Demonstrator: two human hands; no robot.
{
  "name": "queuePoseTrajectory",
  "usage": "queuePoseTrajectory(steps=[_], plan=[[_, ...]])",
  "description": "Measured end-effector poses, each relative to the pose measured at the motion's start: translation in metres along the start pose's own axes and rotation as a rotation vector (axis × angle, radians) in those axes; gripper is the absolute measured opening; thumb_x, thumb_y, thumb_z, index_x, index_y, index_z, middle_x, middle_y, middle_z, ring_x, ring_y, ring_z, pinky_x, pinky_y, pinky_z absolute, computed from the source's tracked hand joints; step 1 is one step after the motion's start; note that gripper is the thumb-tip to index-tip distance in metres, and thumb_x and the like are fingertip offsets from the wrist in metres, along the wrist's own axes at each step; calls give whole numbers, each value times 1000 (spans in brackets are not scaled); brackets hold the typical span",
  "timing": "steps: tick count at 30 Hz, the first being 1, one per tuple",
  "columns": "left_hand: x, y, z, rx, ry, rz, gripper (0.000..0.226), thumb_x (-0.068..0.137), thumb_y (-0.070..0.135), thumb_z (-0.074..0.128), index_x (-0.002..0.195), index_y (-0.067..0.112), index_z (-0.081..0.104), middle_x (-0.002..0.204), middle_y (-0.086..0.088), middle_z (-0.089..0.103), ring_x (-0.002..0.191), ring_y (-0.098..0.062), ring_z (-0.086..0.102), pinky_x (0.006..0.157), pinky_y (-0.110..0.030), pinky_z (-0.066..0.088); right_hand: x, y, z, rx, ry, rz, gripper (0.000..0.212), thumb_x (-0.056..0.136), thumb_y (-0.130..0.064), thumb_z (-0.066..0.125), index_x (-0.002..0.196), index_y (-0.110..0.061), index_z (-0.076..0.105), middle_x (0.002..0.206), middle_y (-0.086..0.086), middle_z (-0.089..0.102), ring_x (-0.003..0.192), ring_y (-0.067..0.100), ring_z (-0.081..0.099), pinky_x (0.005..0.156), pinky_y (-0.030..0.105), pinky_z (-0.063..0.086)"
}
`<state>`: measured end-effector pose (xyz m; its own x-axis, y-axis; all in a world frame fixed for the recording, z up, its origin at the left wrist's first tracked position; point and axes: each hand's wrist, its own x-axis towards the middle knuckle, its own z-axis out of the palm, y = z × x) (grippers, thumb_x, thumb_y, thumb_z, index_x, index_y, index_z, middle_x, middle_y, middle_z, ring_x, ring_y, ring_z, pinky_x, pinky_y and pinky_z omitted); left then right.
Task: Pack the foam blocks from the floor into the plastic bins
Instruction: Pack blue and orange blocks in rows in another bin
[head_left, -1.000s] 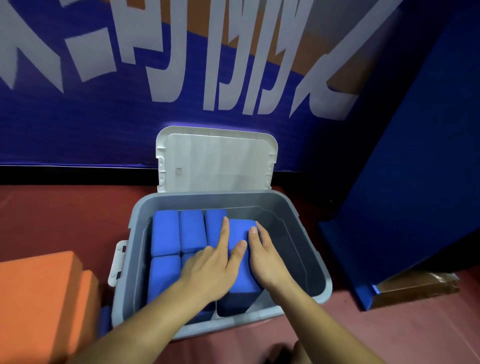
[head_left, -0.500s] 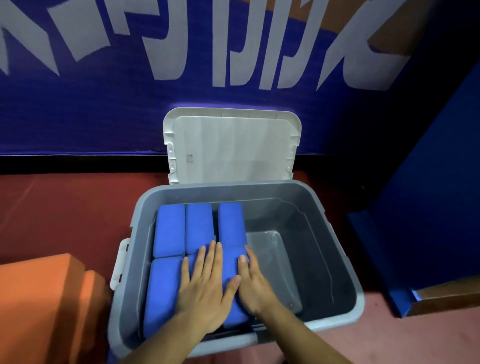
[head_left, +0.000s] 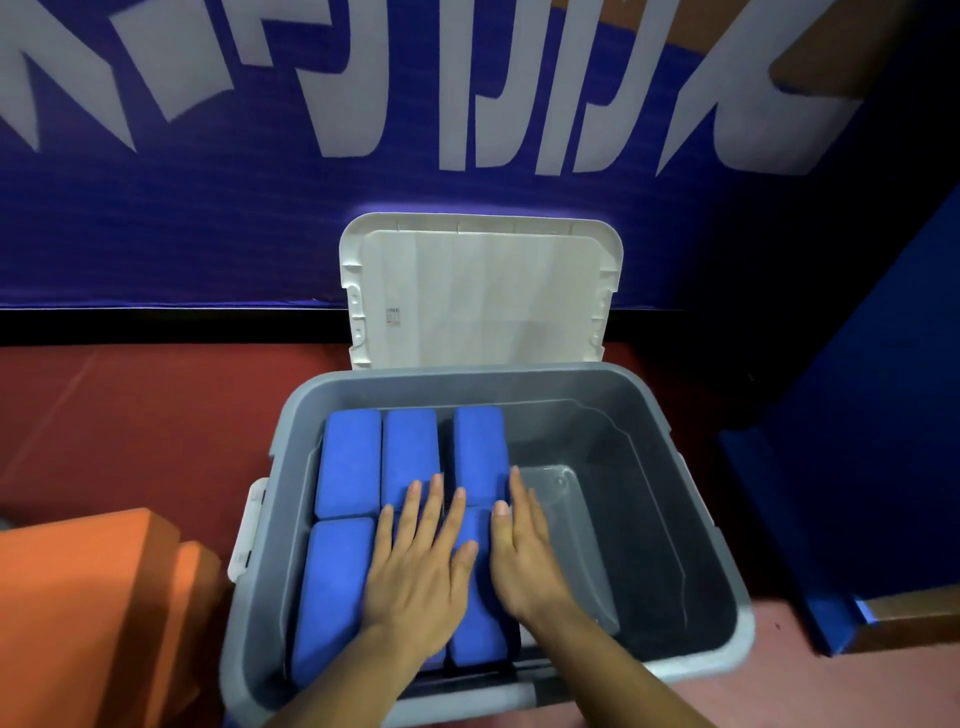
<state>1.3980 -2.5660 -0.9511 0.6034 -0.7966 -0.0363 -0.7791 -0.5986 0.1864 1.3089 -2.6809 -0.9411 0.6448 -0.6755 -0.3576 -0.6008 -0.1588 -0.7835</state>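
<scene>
At the bottom of the frame, both forearms reached into the grey plastic bin (head_left: 519, 370); the left hand (head_left: 415, 577) lay flat on the blue foam blocks (head_left: 348, 462) in the near row, fingers straight and spread, holding nothing; the right hand (head_left: 527, 561) rested just beside it on the right edge of the same row, fingers also straight and together, gripping nothing. The blocks stood packed side by side in two rows in the left half of the bin, touching each other; in the right half the grey bottom of the bin showed. At lower left, an orange foam block (head_left: 78, 597) sat on the red floor (head_left: 130, 415), near the white latch (head_left: 249, 525) of the bin. Behind the bin, in the centre of the frame, the white lid (head_left: 483, 296) stood upright against a blue banner (head_left: 208, 234) with large white letters; at right, a blue pad (head_left: 857, 467) stood tilted.
</scene>
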Motion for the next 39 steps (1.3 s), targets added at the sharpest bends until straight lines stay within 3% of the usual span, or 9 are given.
queuePoseTrajectory(steps=[5, 10, 13, 15, 19, 25, 29, 32, 39], plan=[[13, -1, 17, 14, -5, -59, 61, 107, 46, 9, 152, 20, 41, 158, -14, 38, 147, -35, 33, 113, -56, 23, 6, 9, 12, -216, -37, 57, 58, 107, -55, 15, 156, -52, -16, 170, -7, -15, 157, 18, -11, 127, 46, 5], [15, 3, 18, 9, -22, -51, 65, 107, 47, 7, 150, 18, 45, 156, -15, 43, 144, -37, 40, 113, -56, 24, 10, 12, 7, -239, -62, 68, 64, 104, -60, 17, 156, -49, -19, 170, -2, -18, 157, 21, -12, 127, 49, 5], [25, 3, 5, -31, 16, -79, 68, 107, 47, 5, 148, 14, 48, 150, -12, 51, 139, -32, 49, 112, -54, 25, 22, 9, 0, -103, 2, 21, 68, 100, -67, 22, 157, -49, -9, 172, -2, 5, 157, 21, 11, 126, 44, 16], [43, -1, -1, -35, 62, -104, 70, 107, 47, 4, 147, 12, 48, 148, -10, 53, 138, -31, 50, 113, -53, 24, 39, 0, -7, 81, 77, 71, 71, 102, -65, 28, 161, -40, -2, 168, 0, 24, 152, 22, 29, 121, 40, 24], [62, -6, 3, -38, 55, -102, 66, 107, 48, 4, 151, 14, 41, 154, -5, 47, 143, -27, 44, 114, -51, 23, 71, -16, -9, 286, 73, 149, 72, 103, -62, 32, 164, -31, 7, 165, -1, 31, 151, 22, 32, 120, 35, 24], [65, -9, 17, -16, 100, -110, 70, 107, 49, 2, 156, 9, 33, 162, -6, 32, 152, -24, 26, 118, -48, 18, 90, -8, 20, 259, 123, 130, 85, 90, -79, 23, 155, -28, 40, 156, -8, 48, 142, 13, 45, 120, 38, 33], [63, -9, 18, -15, 98, -96, 71, 107, 50, 3, 156, 9, 34, 163, -5, 30, 153, -23, 23, 119, -48, 17, 86, -4, 14, 265, 84, 84, 61, 105, -57, 33, 157, -26, 38, 158, -8, 43, 146, 10, 39, 123, 36, 29], [59, -8, 15, -22, 110, -88, 72, 106, 52, 4, 156, 11, 35, 164, -4, 30, 153, -22, 22, 119, -48, 17, 84, -2, 13, 201, 91, 37, 70, 97, -70, 30, 153, -30, 45, 150, -12, 54, 138, 8, 49, 118, 38, 37], [61, -11, 16, -27, 110, -77, 66, 107, 52, 6, 154, 17, 37, 161, -4, 34, 152, -24, 27, 119, -50, 17, 94, -4, 18, 101, 16, 59, 60, 106, -57, 26, 160, -30, 29, 157, -5, 46, 143, 18, 45, 116, 31, 32]])
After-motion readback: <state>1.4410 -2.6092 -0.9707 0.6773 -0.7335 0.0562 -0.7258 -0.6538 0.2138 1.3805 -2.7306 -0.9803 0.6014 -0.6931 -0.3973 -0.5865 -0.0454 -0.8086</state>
